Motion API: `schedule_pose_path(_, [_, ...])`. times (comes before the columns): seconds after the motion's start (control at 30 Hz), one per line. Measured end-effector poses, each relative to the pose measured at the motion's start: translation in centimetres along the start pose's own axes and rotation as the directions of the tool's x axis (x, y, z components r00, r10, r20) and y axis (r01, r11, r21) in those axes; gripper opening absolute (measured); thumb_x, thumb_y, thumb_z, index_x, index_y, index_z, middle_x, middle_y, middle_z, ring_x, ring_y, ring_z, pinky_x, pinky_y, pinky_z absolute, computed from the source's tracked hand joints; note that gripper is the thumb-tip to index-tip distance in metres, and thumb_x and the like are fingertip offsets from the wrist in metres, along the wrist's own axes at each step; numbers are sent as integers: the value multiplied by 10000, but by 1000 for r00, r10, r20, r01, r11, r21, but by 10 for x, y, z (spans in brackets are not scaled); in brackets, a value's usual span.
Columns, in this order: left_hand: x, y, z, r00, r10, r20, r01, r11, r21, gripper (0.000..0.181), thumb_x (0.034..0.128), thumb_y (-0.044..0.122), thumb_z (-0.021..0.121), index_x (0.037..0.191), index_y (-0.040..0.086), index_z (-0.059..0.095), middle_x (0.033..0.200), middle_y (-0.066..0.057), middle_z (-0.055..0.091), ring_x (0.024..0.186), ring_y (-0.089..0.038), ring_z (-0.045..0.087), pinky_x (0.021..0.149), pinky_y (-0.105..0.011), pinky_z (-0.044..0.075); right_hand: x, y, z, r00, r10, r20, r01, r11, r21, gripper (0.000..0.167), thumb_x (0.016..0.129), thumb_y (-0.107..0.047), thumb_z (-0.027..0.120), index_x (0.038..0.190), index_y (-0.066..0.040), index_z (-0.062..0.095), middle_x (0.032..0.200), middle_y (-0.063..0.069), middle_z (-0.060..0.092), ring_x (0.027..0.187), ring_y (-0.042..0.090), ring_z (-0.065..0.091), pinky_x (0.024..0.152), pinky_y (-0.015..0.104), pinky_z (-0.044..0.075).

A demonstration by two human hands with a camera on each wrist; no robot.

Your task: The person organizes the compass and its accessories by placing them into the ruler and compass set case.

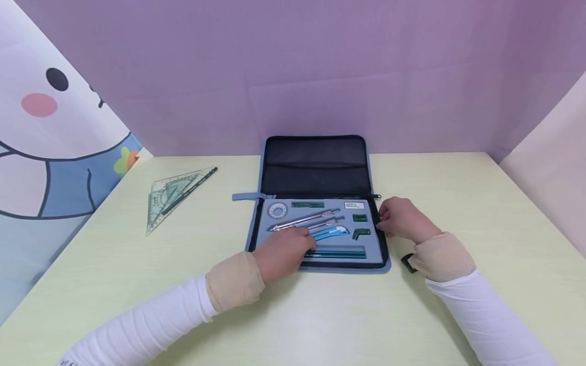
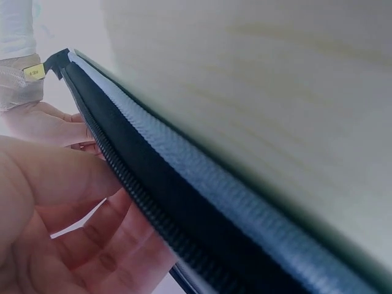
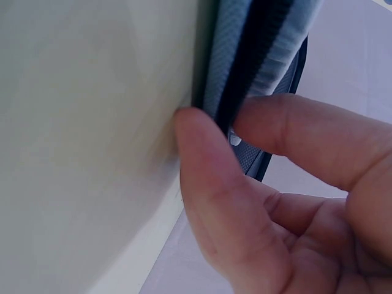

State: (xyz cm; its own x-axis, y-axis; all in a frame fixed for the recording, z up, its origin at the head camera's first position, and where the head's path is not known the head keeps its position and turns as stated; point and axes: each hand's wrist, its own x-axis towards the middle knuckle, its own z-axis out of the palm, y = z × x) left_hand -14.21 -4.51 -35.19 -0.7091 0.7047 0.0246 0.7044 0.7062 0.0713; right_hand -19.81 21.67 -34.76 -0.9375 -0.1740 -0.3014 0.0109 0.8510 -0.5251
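A zip case lies unfolded, its grey tray holding a compass, a second similar metal tool, a light blue utility knife and green pencils. My left hand reaches over the tray's lower left, its relaxed fingers resting on the contents and covering part of them. In the left wrist view, the thumb lies at the zipper edge; nothing shows between thumb and fingers. At the case's right side, my right hand pinches the edge between thumb and index finger.
Clear set squares lie on the table at left with a green pencil across them. The dark lid lies back toward the purple backdrop. Small green pieces, a white eraser and a round white ring sit in the tray.
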Motion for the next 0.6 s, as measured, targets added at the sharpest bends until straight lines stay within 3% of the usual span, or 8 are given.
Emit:
schedule_pose_path(0.4, [-4,-5,-7,1000,-20,2,20,999,-31,233,844,-41,601,969,111,726,932,-11,661,814,-134,605,745,-265,527,0,-1,1,1000,24,3,-24,1000,-8,237,851,3,624,1026,138,540,937,240,610,713,217,606,631,289,555])
schedule_pose_path(0.6, [-12,-23,-18,992,-113,-55,110,992,-54,173,861,6,618,988,80,710,921,-32,666,809,-160,622,749,-281,537,1,-1,1,1000,31,4,-31,999,-18,250,854,-6,622,1041,137,537,944,239,608,711,212,605,634,289,551])
